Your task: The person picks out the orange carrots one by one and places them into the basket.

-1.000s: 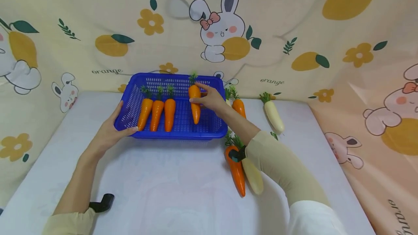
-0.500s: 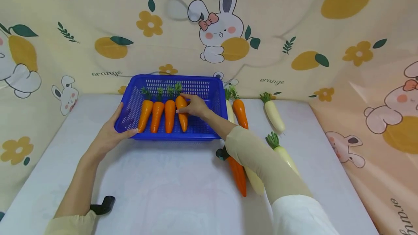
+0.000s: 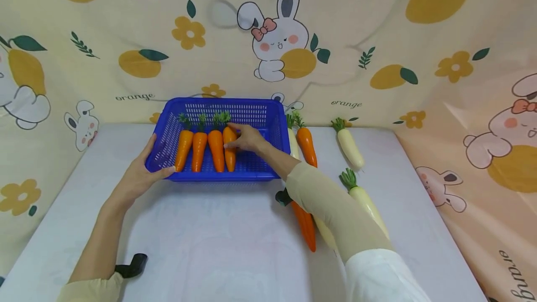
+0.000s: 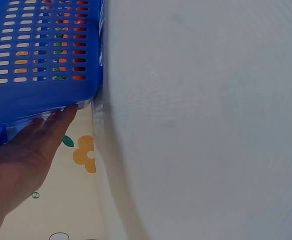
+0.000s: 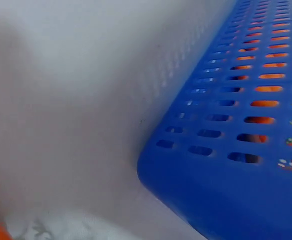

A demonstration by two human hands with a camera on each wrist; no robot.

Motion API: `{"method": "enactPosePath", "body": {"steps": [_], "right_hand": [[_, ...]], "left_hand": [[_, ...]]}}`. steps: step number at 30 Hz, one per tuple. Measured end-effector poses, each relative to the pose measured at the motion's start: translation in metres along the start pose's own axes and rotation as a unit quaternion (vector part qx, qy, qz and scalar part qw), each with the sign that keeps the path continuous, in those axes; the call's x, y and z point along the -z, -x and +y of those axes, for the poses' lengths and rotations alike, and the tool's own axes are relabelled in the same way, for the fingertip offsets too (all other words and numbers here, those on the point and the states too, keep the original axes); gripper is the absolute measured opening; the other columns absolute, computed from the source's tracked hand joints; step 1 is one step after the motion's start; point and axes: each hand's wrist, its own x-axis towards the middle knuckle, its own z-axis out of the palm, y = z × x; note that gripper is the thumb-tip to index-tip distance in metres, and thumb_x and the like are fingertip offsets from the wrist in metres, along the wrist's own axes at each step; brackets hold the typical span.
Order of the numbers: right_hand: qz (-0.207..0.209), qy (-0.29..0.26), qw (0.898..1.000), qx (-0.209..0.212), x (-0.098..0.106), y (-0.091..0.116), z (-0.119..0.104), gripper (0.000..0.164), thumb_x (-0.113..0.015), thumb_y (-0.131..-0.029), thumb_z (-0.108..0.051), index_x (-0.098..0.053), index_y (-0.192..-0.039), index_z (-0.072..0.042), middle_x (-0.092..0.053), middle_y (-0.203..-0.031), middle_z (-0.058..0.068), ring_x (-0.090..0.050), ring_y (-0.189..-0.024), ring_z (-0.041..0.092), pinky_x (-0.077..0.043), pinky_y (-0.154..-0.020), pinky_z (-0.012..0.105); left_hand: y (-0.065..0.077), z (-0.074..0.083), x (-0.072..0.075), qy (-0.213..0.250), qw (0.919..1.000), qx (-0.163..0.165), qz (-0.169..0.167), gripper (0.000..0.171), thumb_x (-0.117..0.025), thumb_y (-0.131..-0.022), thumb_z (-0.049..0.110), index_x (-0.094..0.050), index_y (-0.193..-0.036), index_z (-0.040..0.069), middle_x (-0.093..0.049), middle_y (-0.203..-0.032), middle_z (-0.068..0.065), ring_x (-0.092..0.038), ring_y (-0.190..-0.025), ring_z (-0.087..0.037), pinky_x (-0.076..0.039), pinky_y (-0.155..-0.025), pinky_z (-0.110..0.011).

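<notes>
A blue perforated basket (image 3: 260, 166) stands at the back of the white table. My left hand (image 3: 135, 176) holds its front left corner, thumb at the front rim and fingers along the side. In the left wrist view, that hand (image 4: 28, 160) lies against the basket wall (image 4: 40, 95). Inside the basket, my right hand (image 3: 249, 139) pinches the upper part of an orange carrot (image 3: 230, 160) with a green top. To its left lie three more carrots (image 3: 199, 150) in a row, tops toward the back. The right wrist view shows only the basket's outside (image 5: 201, 175); the right hand is out of that frame.
Right of the basket lie a carrot (image 3: 308, 147) and a white radish (image 3: 293, 144). Farther right are two white radishes (image 3: 350, 149). Another carrot (image 3: 307, 229) and radish (image 3: 324, 233) lie partly under the right sleeve (image 3: 331, 204). A patterned cloth (image 3: 176, 64) hangs behind the table.
My right hand has brought the carrot leftward and down, beside the row in the basket, and its tip has swung left to lie more upright. The left hand stays on the basket.
</notes>
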Motion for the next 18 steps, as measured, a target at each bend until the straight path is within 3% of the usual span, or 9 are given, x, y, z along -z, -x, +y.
{"method": "enactPosePath", "body": {"steps": [4, 10, 18], "right_hand": [[0.009, -0.044, 0.999, 0.019, 0.01, 0.006, 0.001, 0.076, -0.077, -0.088, -0.014, -0.04, -0.154, -0.016, -0.046, -0.145, 0.025, -0.067, -0.106, 0.031, -0.059, -0.084, 0.037], [0.027, -0.117, 0.989, 0.091, 0.037, 0.029, -0.001, 0.063, -0.072, -0.091, -0.01, -0.048, -0.149, -0.014, -0.05, -0.144, 0.02, -0.065, -0.113, 0.028, -0.055, -0.093, 0.038], [0.092, -0.071, 0.983, 0.139, 0.066, 0.068, 0.016, 0.052, -0.073, -0.092, -0.019, -0.057, -0.141, -0.015, -0.059, -0.137, 0.013, -0.063, -0.117, 0.027, -0.055, -0.094, 0.038]], "left_hand": [[0.0, -0.001, -0.001, 0.003, 1.0, -0.002, 0.0, 0.106, -0.071, -0.091, 0.04, 0.012, -0.156, 0.038, 0.008, -0.166, -0.011, 0.004, -0.149, -0.046, -0.004, -0.113, -0.071], [-0.001, 0.0, 0.001, 0.005, 0.9998, -0.016, 0.003, 0.105, -0.072, -0.091, 0.036, 0.01, -0.157, 0.038, 0.007, -0.166, -0.01, 0.004, -0.149, -0.044, -0.002, -0.114, -0.069], [0.0, 0.0, 0.0, 0.011, 0.9999, -0.007, 0.0, 0.107, -0.072, -0.091, 0.037, 0.012, -0.156, 0.037, 0.008, -0.166, -0.009, 0.006, -0.15, -0.042, -0.002, -0.114, -0.069]]}}
